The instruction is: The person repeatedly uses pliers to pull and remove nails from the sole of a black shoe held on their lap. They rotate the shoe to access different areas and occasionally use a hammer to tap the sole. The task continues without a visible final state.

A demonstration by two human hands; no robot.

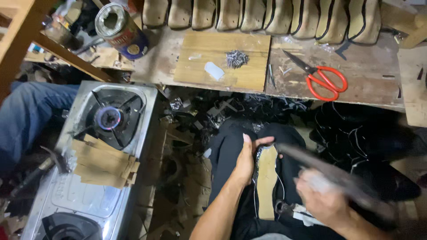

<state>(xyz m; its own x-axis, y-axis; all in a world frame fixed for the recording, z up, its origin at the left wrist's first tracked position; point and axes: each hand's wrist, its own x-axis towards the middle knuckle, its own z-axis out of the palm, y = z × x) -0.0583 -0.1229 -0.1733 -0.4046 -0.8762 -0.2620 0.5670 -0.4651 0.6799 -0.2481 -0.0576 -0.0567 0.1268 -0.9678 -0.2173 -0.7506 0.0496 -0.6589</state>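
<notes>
My left hand (pixel 247 161) grips the side of a shoe (pixel 266 180) that lies sole-up on my lap, its tan insole facing me. Around a hammer handle my right hand (pixel 324 202) is closed; the hammer (pixel 329 171) is motion-blurred and its head reaches toward the toe of the shoe. Dark pincers (pixel 284 208) lie on my lap beside the shoe. On the wooden bench, a pile of small nails (pixel 236 58) sits on a board (pixel 222 60).
A gas stove (pixel 95 160) with a lit burner (pixel 109 118) stands at left, cardboard pieces (pixel 102 163) on it. Red-handled scissors (pixel 321 78), a tin can (pixel 121 30) and a row of shoe soles (pixel 267 15) are on the bench. Another person's leg in jeans (pixel 26 115) is at far left.
</notes>
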